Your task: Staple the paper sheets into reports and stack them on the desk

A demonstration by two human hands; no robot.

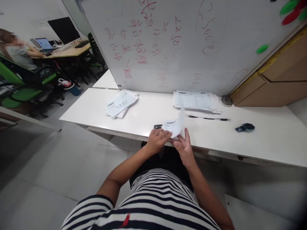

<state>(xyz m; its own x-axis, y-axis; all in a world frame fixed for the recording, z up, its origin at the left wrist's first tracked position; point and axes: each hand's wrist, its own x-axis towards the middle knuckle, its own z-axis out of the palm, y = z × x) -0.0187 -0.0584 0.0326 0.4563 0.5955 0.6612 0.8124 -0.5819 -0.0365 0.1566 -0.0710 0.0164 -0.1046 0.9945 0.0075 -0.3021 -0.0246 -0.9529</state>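
A white printed paper sheet point(176, 127) marked "PONY" is bent upward along its right side, which is blurred. My left hand point(158, 140) is closed on its near left edge, close to the front edge of the white table. Just to the right, my right hand point(185, 149) has its fingers apart, with the fingertips against the sheet's near edge. A dark, patterned flat item point(157, 126) shows partly behind my left hand. Farther back lies a stack of similar printed sheets point(192, 99), and another loose pile of papers point(121, 103) lies to the left.
A whiteboard point(148, 48) with red writing stands behind the white table point(153, 103). A black-and-white strip point(207, 118), a dark crumpled item point(245, 127) and a grey device point(226, 101) lie rightward. Cardboard boxes point(273, 81) stand far right. A person point(20, 56) sits at a desk left.
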